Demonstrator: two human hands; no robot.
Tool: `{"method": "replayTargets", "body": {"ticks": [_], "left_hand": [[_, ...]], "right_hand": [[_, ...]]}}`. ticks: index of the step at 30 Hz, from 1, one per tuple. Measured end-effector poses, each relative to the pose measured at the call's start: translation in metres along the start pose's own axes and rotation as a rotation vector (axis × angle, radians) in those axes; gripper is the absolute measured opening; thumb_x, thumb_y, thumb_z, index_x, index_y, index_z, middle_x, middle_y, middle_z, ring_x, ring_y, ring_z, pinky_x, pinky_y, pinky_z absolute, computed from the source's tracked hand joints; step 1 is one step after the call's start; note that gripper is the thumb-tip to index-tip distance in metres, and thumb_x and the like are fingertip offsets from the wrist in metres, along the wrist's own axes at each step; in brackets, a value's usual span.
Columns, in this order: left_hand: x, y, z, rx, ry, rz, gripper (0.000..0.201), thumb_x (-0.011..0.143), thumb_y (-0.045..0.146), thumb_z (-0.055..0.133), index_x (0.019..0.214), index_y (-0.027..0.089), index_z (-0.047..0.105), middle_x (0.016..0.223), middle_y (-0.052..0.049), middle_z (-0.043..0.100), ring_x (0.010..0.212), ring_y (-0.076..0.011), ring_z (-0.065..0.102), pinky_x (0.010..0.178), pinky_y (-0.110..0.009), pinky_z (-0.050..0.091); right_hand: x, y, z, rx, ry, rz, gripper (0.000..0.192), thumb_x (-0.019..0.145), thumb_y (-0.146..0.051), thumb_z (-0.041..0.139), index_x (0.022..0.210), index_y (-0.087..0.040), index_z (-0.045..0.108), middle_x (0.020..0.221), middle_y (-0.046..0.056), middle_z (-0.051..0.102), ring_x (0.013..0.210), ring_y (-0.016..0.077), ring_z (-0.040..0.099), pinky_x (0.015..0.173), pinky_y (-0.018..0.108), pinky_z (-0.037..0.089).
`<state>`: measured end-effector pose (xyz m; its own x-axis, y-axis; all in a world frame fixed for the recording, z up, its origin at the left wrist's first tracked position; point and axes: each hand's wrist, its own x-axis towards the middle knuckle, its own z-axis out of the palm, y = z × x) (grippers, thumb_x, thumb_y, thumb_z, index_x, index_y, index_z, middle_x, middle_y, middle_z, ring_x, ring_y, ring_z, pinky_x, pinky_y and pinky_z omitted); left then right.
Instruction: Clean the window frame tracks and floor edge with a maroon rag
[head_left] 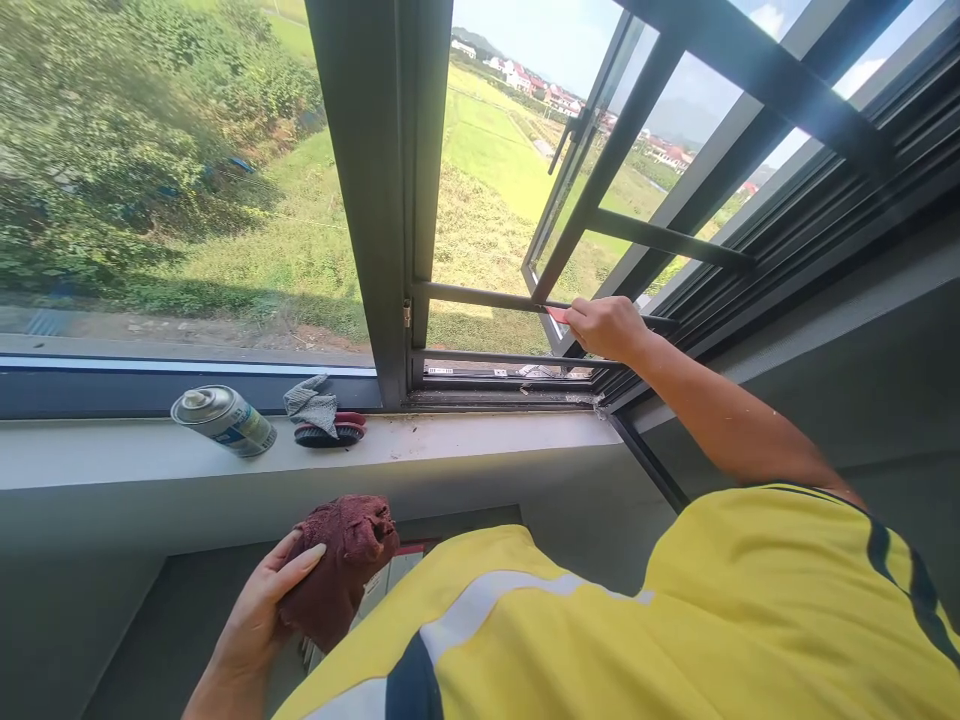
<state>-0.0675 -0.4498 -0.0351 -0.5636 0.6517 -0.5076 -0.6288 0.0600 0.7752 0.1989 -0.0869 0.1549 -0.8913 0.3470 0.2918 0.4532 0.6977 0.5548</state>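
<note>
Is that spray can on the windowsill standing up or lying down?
Lying down: the spray can rests on its side on the windowsill, top toward the left.

I'm looking out from an upper-floor room, likely a newly built or freshly fitted dwelling. A dark metal window frame (390, 200) fills the far side, with an outward-opening sash (600, 180) on the right and guard bars (495, 298) across the gap. Below it runs a pale, dusty sill (480, 435) and bare grey walls (825, 380). Far outside I see green fields (487, 160), shrubs on the left, and distant red-roofed houses (555, 98), so the setting is rural.
</note>
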Motion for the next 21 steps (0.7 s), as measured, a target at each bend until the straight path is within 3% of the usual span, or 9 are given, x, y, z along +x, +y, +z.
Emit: {"method": "replayTargets", "body": {"ticks": [13, 18, 21], "left_hand": [[0.0, 0.002, -0.004, -0.018, 0.019, -0.01, 0.067, 0.039, 0.025, 0.087, 0.103, 0.021, 0.066, 0.085, -0.003, 0.073, 0.078, -0.0298, 0.069, 0.06, -0.027, 0.061], [0.002, 0.003, -0.007, 0.001, -0.003, -0.069, 0.061, 0.037, 0.023, 0.088, 0.094, 0.021, 0.066, 0.085, -0.003, 0.073, 0.073, -0.0288, 0.069, 0.059, -0.029, 0.061], [0.0, 0.003, -0.005, 0.0, -0.008, -0.033, 0.058, 0.04, 0.023, 0.087, 0.094, 0.021, 0.067, 0.085, -0.004, 0.073, 0.072, -0.0286, 0.069, 0.059, -0.03, 0.061]], "right_hand": [[0.002, 0.008, 0.003, 0.055, -0.013, 0.049, 0.041, 0.093, -0.029, 0.032, 0.085, -0.01, 0.067, 0.075, 0.009, 0.059, 0.053, 0.0108, 0.04, 0.052, 0.026, 0.02], [0.004, 0.026, 0.01, 0.229, 0.07, 0.151, 0.036, 0.09, -0.035, 0.04, 0.081, -0.013, 0.068, 0.074, 0.007, 0.061, 0.06, 0.0125, 0.047, 0.054, 0.025, 0.025], [0.006, 0.037, 0.014, 0.386, 0.095, 0.181, 0.03, 0.085, -0.038, 0.05, 0.076, -0.015, 0.067, 0.067, 0.004, 0.06, 0.06, 0.0116, 0.048, 0.054, 0.024, 0.028]]}}
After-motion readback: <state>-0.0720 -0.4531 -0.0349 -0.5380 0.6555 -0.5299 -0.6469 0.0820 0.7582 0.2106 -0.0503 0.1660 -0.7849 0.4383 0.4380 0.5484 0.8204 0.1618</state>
